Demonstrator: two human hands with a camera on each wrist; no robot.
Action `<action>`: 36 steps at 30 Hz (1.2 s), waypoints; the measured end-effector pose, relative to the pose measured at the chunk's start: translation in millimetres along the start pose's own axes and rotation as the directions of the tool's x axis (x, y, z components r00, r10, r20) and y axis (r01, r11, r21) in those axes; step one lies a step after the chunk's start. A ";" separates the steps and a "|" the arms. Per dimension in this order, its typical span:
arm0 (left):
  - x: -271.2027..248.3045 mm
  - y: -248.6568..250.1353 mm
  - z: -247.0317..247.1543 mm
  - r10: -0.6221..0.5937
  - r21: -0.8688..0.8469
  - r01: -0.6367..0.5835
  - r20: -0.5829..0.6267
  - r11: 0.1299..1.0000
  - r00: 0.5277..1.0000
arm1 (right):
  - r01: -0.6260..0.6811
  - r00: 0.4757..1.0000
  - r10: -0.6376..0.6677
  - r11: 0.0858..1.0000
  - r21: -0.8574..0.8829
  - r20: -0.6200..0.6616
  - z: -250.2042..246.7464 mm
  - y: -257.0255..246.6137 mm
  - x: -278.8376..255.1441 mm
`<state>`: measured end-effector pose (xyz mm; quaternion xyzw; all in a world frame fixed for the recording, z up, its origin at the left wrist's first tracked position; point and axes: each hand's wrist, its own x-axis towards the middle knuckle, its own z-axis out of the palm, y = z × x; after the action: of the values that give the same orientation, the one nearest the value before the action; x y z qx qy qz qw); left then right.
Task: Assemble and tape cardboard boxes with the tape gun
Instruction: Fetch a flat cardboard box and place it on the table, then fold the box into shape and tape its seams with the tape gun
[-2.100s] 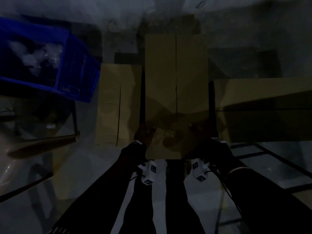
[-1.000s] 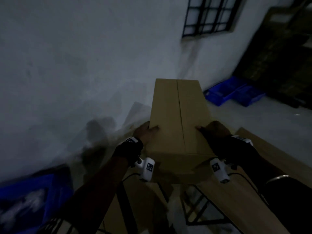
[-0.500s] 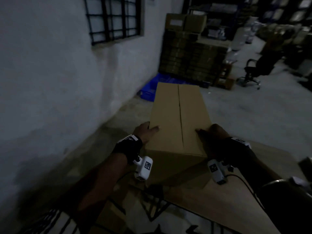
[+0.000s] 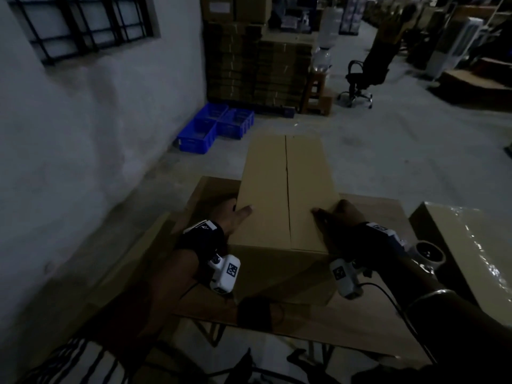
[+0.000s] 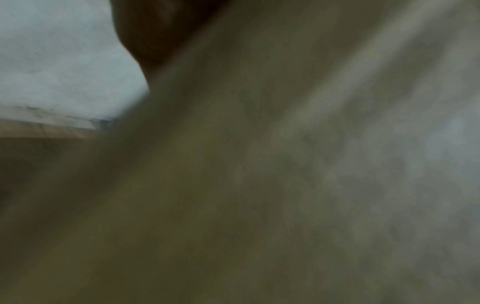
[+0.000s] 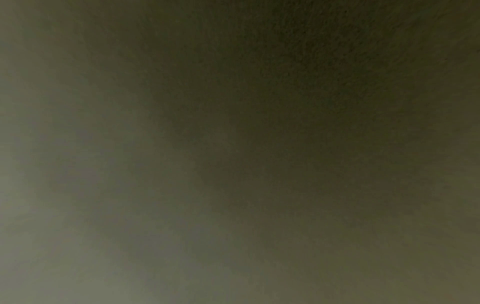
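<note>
A long brown cardboard box (image 4: 266, 189) fills the middle of the head view, its top flaps closed along an untaped centre seam. My left hand (image 4: 230, 214) grips its near left edge with the thumb on top. On the near right edge my right hand (image 4: 340, 214) grips the same way. The box sits over a flat cardboard sheet (image 4: 360, 322) on a stand. A roll of tape (image 4: 428, 253) lies just right of my right wrist. In the left wrist view only blurred cardboard (image 5: 259, 185) shows; the right wrist view is a brown blur.
A plastic-wrapped box (image 4: 471, 245) stands at the right. Blue crates (image 4: 213, 128) lie on the floor by the white wall (image 4: 83, 134), with a tall stack of flat cardboard (image 4: 255, 65) behind them. An office chair (image 4: 365, 73) is farther back on the concrete floor.
The box has come up from the pile on the floor and swung round over the cardboard sheet. Both hands kept their grip, and the head view rose and turned toward the room.
</note>
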<state>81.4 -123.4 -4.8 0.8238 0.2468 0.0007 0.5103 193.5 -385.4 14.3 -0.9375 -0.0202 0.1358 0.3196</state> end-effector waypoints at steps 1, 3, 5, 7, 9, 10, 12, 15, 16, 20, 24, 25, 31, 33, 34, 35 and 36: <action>-1.3 1.1 5.1 0.006 0.012 -0.006 0.005 1.000 1.000 | -0.005 1.000 0.005 1.000 0.002 0.006 0.1 6.6 0.3; -3.3 0.0 10.6 0.014 0.031 -0.014 0.020 0.999 1.000 | -0.012 1.000 0.012 1.000 0.014 0.013 4.1 16.0 1.1; -3.9 -1.8 13.3 0.013 0.063 -0.016 0.046 0.998 0.999 | -0.030 1.000 0.030 0.999 0.036 0.005 8.4 22.5 0.1; -3.4 -5.3 14.4 0.021 0.092 -0.027 0.073 0.995 0.997 | -0.051 0.999 0.050 0.994 0.093 0.014 13.7 29.7 0.4; -1.9 -8.6 15.2 0.015 0.120 -0.028 0.103 0.992 0.995 | -0.061 0.998 0.056 0.991 0.119 0.041 16.2 34.3 0.3; -1.6 -9.6 15.5 0.013 0.133 -0.028 0.111 0.991 0.994 | -0.071 0.997 0.065 0.988 0.139 0.048 17.3 36.0 1.0; -0.1 -11.9 16.5 0.006 0.139 -0.022 0.120 0.990 0.993 | -0.086 0.996 0.079 0.983 0.161 0.047 19.1 39.0 1.8; 2.6 -14.5 14.4 0.002 0.173 -0.024 0.128 0.985 0.992 | -0.102 0.995 0.100 0.973 0.208 0.016 26.2 40.7 3.9; 4.7 -14.6 13.0 -0.001 0.187 -0.025 0.139 0.982 0.990 | -0.109 0.993 0.113 0.972 0.208 -0.011 27.5 40.7 3.6; 15.7 -9.5 4.4 0.050 0.241 -0.091 0.172 0.966 0.984 | -0.114 0.991 0.129 0.958 0.264 -0.040 32.7 39.9 0.5; 29.2 12.2 -2.3 0.174 0.221 -0.206 0.156 0.953 0.972 | -0.110 0.991 0.126 0.944 0.310 -0.033 26.6 37.2 -9.7; 31.8 19.3 -2.3 0.185 0.229 -0.220 0.165 0.948 0.969 | -0.110 0.993 0.115 0.951 0.288 0.000 22.6 38.7 -8.7; 41.3 69.1 22.5 0.335 0.395 -0.404 0.234 0.825 0.913 | -0.198 0.969 0.244 0.844 0.499 -0.027 -5.9 80.9 -0.9; 42.3 84.8 37.5 0.367 0.419 -0.452 0.272 0.787 0.890 | -0.221 0.959 0.283 0.762 0.609 -0.007 -15.6 103.9 -0.3; 43.1 92.5 47.2 0.379 0.432 -0.476 0.296 0.766 0.877 | -0.237 0.951 0.308 0.756 0.611 -0.011 -20.4 121.6 6.4; 44.3 99.5 56.9 0.383 0.443 -0.495 0.322 0.747 0.866 | -0.244 0.950 0.313 0.764 0.598 -0.013 -25.6 135.6 10.9; 45.3 105.9 67.7 0.382 0.452 -0.509 0.347 0.732 0.857 | -0.241 0.952 0.307 0.771 0.589 -0.012 -30.2 147.9 13.1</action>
<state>181.2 -199.7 40.5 0.9607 -0.0298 -0.0398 0.2730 206.9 -519.3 -55.5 -0.7937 0.1763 0.1300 0.5676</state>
